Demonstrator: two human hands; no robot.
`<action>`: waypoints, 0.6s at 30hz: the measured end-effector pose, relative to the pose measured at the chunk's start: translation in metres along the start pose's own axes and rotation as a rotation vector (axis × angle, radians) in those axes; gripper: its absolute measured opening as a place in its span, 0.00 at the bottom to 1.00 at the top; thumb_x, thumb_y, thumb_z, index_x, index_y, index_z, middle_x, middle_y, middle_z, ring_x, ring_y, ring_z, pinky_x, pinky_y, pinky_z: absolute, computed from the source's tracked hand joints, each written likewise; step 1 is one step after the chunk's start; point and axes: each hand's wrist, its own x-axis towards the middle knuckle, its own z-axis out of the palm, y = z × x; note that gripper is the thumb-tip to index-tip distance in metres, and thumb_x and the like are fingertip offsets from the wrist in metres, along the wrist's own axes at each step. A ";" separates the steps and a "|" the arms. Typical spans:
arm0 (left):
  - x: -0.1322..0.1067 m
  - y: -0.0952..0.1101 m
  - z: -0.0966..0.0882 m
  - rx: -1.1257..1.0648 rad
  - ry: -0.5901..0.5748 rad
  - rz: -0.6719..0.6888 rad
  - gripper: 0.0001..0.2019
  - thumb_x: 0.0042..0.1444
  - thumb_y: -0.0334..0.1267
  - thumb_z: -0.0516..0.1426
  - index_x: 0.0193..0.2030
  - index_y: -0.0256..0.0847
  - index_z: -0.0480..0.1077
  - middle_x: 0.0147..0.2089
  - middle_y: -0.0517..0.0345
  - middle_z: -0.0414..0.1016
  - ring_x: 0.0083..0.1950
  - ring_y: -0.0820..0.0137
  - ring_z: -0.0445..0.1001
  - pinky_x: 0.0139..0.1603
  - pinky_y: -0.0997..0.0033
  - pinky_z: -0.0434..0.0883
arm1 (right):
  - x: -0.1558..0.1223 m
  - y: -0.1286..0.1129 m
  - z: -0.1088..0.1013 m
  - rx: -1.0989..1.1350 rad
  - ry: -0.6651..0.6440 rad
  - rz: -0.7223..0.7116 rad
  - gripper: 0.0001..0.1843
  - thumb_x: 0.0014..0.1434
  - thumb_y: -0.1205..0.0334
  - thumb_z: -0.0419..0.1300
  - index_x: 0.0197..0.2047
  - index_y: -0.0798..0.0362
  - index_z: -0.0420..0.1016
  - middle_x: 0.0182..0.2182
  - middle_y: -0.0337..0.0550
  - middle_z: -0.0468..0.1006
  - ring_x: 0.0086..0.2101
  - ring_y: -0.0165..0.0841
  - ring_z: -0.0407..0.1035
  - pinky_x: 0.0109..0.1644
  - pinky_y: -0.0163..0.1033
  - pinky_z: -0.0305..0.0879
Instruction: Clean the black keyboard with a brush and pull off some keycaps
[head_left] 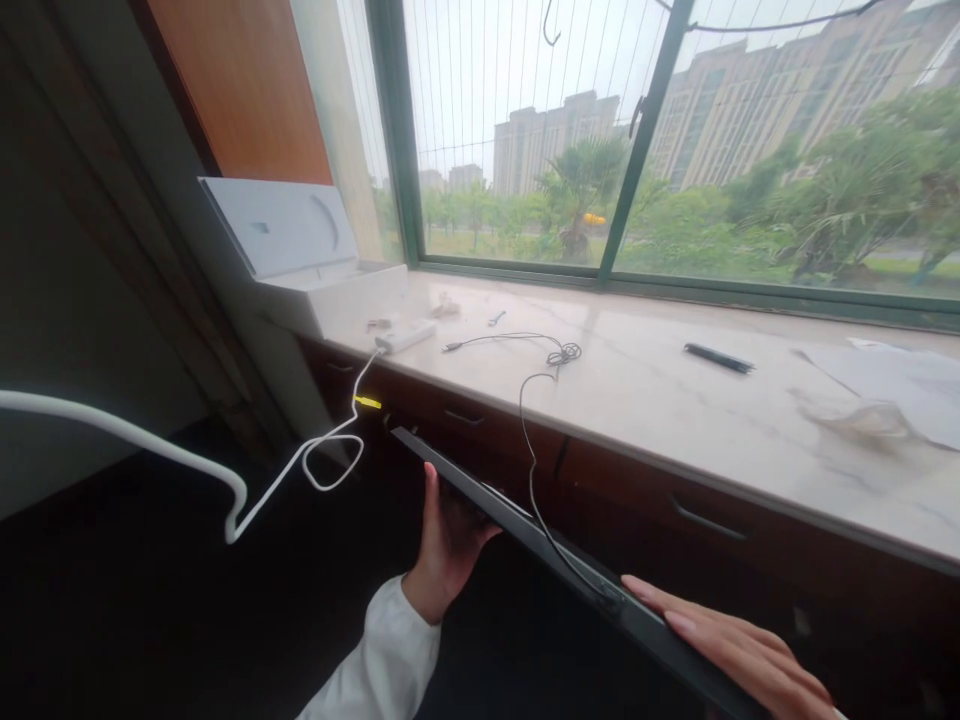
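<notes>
A long, thin dark panel (559, 555) is seen nearly edge-on, tilted, in front of the counter; its kind I cannot make out. My left hand (448, 555) grips it from below near its far left end, thumb up along the edge. Lower right, my right hand (739, 645) holds the near end, fingers stretched along its upper side and the thumb hidden. A thin black cable (532, 450) runs from the panel's edge up to the counter, where it lies in a tangled coil and ends in a USB plug (451, 347).
On the marble-look counter (622, 430) are an open white box (360, 295), a white power strip (409, 337), a black pen-like object (718, 358), papers (900, 380) and crumpled plastic (862, 418). A white cord (165, 455) with a yellow tag (367, 402) hangs at left. Drawers sit below.
</notes>
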 end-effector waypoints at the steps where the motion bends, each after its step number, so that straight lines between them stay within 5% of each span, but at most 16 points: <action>1: 0.002 0.002 -0.011 -0.004 -0.004 -0.005 0.28 0.54 0.67 0.54 0.38 0.44 0.77 0.40 0.47 0.80 0.48 0.52 0.78 0.46 0.54 0.74 | 0.006 -0.001 0.010 0.007 -0.061 -0.041 0.23 0.65 0.50 0.55 0.61 0.48 0.71 0.48 0.51 0.82 0.47 0.45 0.78 0.43 0.44 0.78; 5: 0.015 0.016 -0.054 -0.060 0.017 0.055 0.27 0.57 0.64 0.55 0.41 0.40 0.77 0.40 0.48 0.80 0.44 0.56 0.79 0.44 0.57 0.75 | 0.024 0.005 0.055 0.050 -0.252 -0.223 0.26 0.65 0.53 0.57 0.63 0.55 0.65 0.49 0.54 0.81 0.48 0.40 0.77 0.45 0.39 0.77; 7: 0.021 0.027 -0.075 -0.111 0.062 0.101 0.26 0.57 0.62 0.56 0.42 0.39 0.77 0.39 0.49 0.80 0.43 0.57 0.79 0.47 0.58 0.75 | 0.028 0.007 0.081 0.107 -0.291 -0.199 0.25 0.65 0.48 0.57 0.59 0.54 0.66 0.47 0.53 0.81 0.47 0.39 0.78 0.46 0.38 0.76; 12: 0.030 0.061 -0.120 -0.136 0.187 0.216 0.27 0.58 0.62 0.55 0.41 0.36 0.77 0.36 0.49 0.80 0.40 0.57 0.80 0.49 0.54 0.75 | 0.033 0.004 0.141 0.306 -0.452 0.087 0.31 0.61 0.35 0.54 0.54 0.52 0.68 0.50 0.55 0.79 0.48 0.42 0.76 0.49 0.42 0.72; 18: 0.021 0.084 -0.150 -0.164 0.242 0.262 0.31 0.55 0.63 0.56 0.45 0.33 0.76 0.41 0.44 0.80 0.48 0.50 0.78 0.49 0.52 0.76 | 0.040 0.013 0.162 0.605 -0.845 0.412 0.46 0.55 0.24 0.48 0.63 0.50 0.66 0.65 0.57 0.63 0.63 0.50 0.60 0.64 0.54 0.56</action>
